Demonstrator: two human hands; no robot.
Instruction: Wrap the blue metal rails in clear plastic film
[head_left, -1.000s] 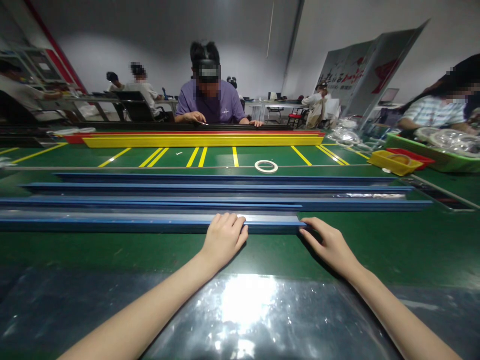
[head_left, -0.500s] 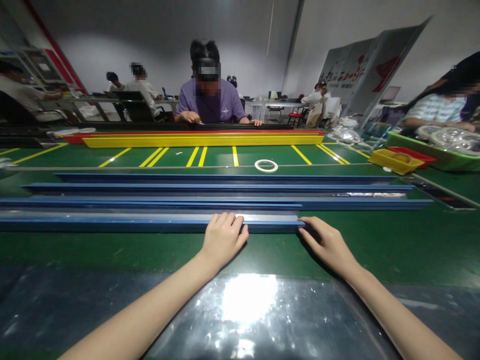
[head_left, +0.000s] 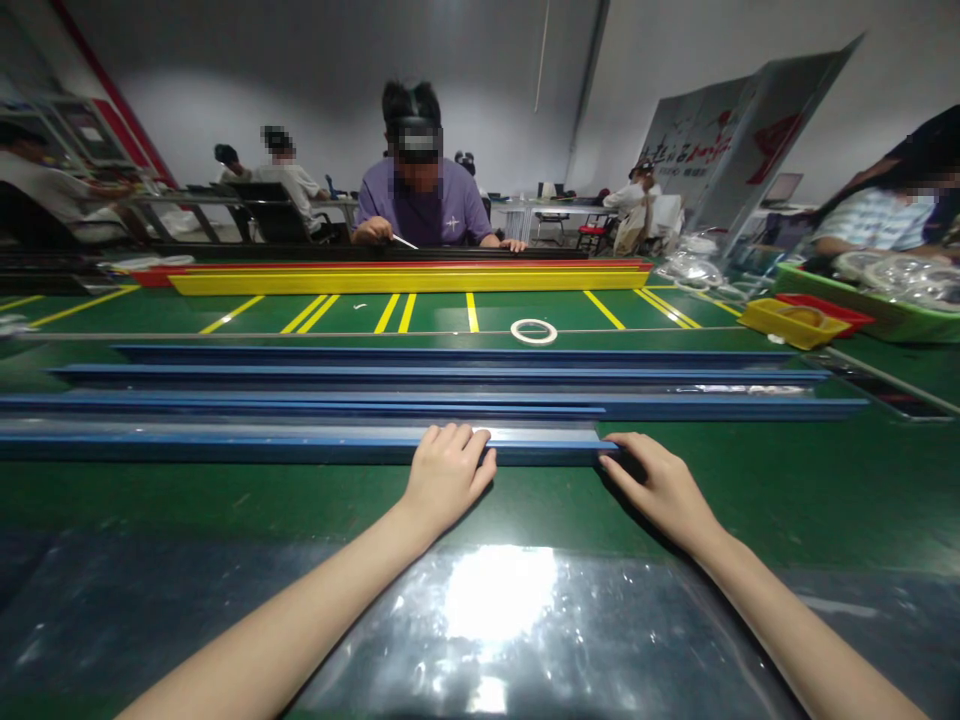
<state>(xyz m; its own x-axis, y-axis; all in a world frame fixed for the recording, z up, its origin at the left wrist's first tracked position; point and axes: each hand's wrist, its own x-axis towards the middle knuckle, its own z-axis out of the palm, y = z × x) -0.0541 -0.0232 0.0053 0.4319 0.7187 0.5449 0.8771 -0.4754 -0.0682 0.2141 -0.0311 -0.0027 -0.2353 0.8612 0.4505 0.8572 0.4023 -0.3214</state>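
Observation:
A long blue channel strip (head_left: 540,454) lies crosswise in front of me, its hollow facing up and a pale, shiny surface inside. My left hand (head_left: 452,468) is closed over its near wall, fingers inside and thumb on the outer face. At the strip's right end, my right hand (head_left: 658,482) pinches the near corner between thumb and fingers. Just behind lie several more blue channel strips (head_left: 735,408), side by side and parallel to the one I hold.
A white tape ring (head_left: 534,331) lies beyond the strips on the green table (head_left: 787,490). Farther back are yellow channel strips (head_left: 412,283) and a co-worker in purple (head_left: 420,200). Yellow tray (head_left: 791,322) and green basket (head_left: 926,322) stand right. Glossy clear sheeting (head_left: 600,640) covers the near edge.
Both my hands keep their places on the blue channel strip. Across the table, the co-worker's hand has shifted, and a thin white stick now shows in it.

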